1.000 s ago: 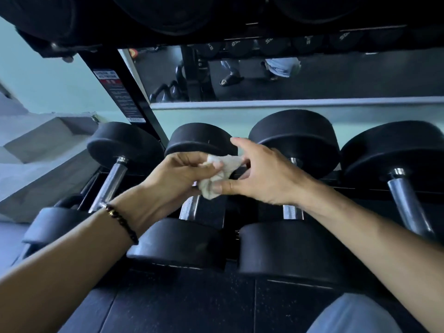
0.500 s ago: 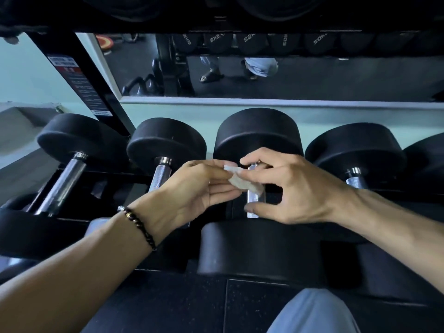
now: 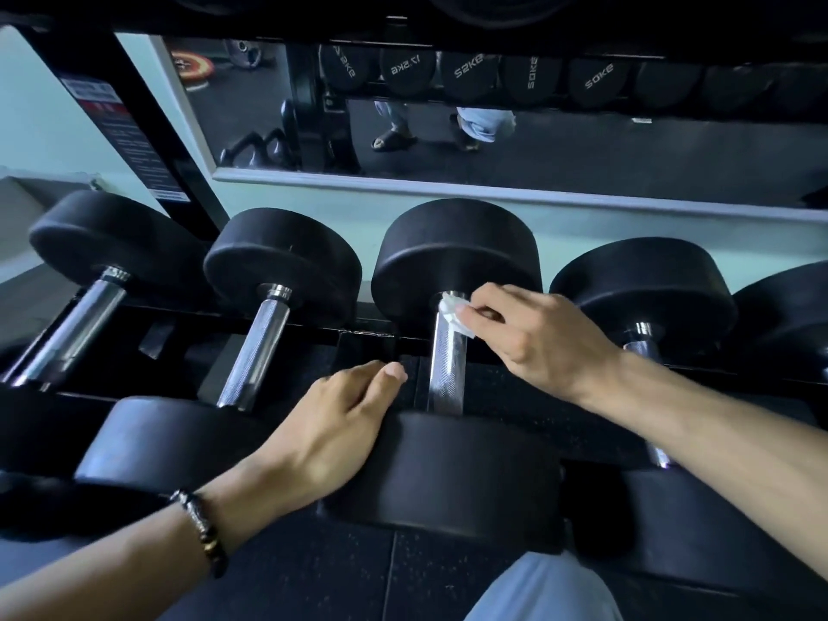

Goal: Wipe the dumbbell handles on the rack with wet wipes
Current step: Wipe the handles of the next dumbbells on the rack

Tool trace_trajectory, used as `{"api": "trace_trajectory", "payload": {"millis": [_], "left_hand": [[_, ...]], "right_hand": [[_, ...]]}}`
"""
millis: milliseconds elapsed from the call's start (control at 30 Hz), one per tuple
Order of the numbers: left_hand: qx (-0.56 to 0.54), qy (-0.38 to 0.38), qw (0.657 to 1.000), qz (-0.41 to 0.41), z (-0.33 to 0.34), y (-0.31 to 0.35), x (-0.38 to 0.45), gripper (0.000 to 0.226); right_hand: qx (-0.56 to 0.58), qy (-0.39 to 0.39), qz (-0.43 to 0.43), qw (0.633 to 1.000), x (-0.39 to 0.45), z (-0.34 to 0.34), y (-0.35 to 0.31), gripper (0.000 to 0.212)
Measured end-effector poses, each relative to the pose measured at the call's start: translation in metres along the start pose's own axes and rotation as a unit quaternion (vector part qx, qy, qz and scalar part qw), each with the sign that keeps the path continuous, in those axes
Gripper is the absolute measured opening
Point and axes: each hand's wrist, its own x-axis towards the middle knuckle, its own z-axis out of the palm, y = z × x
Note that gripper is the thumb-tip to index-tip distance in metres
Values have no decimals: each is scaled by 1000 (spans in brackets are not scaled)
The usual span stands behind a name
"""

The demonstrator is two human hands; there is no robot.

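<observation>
Chrome handle [image 3: 446, 356] runs near-to-far | right hand [image 3: 533, 338] grip pinches wipe [image 3: 452, 313] | left hand [image 3: 334, 423] flat

mirrored "17.5kg" [image 3: 405, 66] and "soke" [image 3: 598, 77] on reflected dumbbell ends; rack sticker [image 3: 117, 123] unreadable.

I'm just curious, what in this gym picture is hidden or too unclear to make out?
Head view only:
- Fourth dumbbell handle: mostly hidden by the right hand and forearm.
- Wet wipe: partly covered by the right fingers; its full size is unknown.
- Rack label: print too small and blurred.
- Rightmost dumbbell: cut off by the frame edge.
- Left hand: fingertips blurred.
</observation>
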Motion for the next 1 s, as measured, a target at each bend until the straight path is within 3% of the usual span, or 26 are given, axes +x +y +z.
{"api": "trace_trajectory", "payload": {"millis": [133, 300, 433, 533, 600, 767, 933, 1000], "left_hand": [[-40, 47, 998, 14, 8, 2, -8, 38], [-95, 91, 991, 26, 20, 2, -24, 47], [-115, 104, 988, 25, 21, 2, -22, 52], [-118, 114, 986, 13, 23, 2, -22, 52], [-114, 120, 986, 7, 23, 1, -22, 53], [-115, 121, 986, 6, 23, 0, -23, 53], [-127, 100, 987, 10, 22, -2, -21, 49], [-140, 89, 986, 9, 21, -3, -21, 42]], "right_hand": [[51, -56, -34, 997, 3, 11, 3, 44], [69, -108, -175, 976, -14, -4, -2, 47], [59, -88, -64, 992, 1, 6, 18, 57], [106, -98, -138, 980, -2, 3, -3, 46], [111, -125, -202, 965, -5, -4, -11, 51], [55, -114, -110, 986, 8, 3, 17, 62], [96, -138, -242, 956, -4, -14, -14, 32], [56, -148, -255, 954, 0, -15, 0, 21]]}}
